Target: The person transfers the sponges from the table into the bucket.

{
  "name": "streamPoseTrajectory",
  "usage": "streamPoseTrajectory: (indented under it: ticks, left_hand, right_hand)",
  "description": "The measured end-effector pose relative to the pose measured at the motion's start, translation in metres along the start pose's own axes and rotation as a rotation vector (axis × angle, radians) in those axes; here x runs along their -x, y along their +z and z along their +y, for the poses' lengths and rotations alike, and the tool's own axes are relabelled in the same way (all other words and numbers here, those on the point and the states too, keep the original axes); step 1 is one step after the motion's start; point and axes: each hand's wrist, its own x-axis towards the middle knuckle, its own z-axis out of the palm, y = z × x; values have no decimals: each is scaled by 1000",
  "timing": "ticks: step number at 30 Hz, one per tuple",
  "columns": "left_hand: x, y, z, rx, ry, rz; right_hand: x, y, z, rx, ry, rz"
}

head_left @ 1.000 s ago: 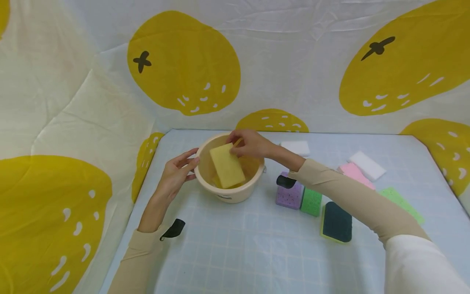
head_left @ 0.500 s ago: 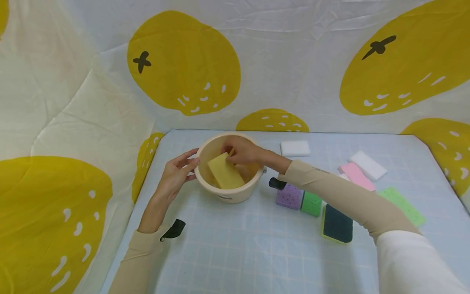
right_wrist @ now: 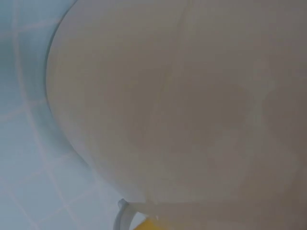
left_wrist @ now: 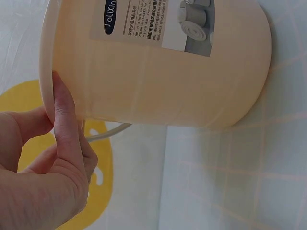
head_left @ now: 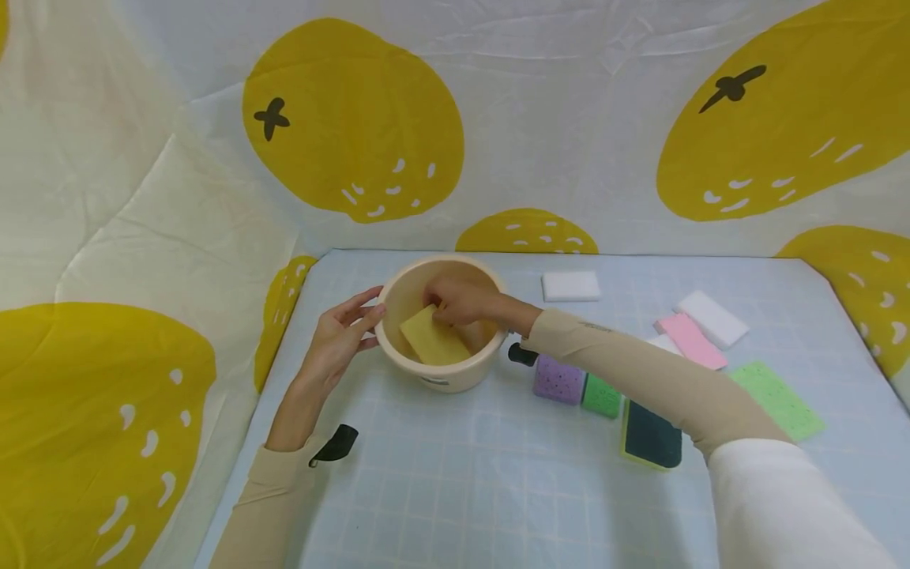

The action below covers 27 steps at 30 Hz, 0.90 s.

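Note:
A cream plastic bucket point(head_left: 465, 380) stands near the back left of the table. My left hand point(head_left: 338, 338) pinches its rim on the left side, thumb and fingers on either face of the lip in the left wrist view. Reaching down inside the bucket, my right hand point(head_left: 462, 302) grips a yellow rectangular sponge point(head_left: 429, 341) by its upper edge, and the sponge leans tilted. The right wrist view shows only the bucket's outer wall point(right_wrist: 158, 105) up close, with the hand itself hidden.
Right of the bucket lie a purple sponge point(head_left: 558, 381), a green sponge point(head_left: 601, 395) and a dark scouring sponge point(head_left: 652, 436). Behind and farther right are a white block point(head_left: 571, 286), another white block point(head_left: 711, 318), a pink sponge point(head_left: 691, 340) and a light green sponge point(head_left: 778, 400).
My right hand has lowered deeper into the bucket and slightly left, taking the yellow sponge down with it. The left hand keeps its place on the rim.

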Motion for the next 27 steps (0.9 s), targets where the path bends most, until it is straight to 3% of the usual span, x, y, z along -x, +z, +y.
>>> streamPoseTrajectory:
  ticks: [12, 19, 27]
  left_hand:
    - [-1, 0, 1, -10, 14, 2]
    - [-1, 0, 1, -10, 1, 1]
    - [0, 0, 1, -12, -6, 7]
  right_hand:
    - [-3, 2, -6, 107, 102, -101]
    - [0, 0, -8, 106, 165, -132]
    - [4, -5, -8, 96, 96, -70]
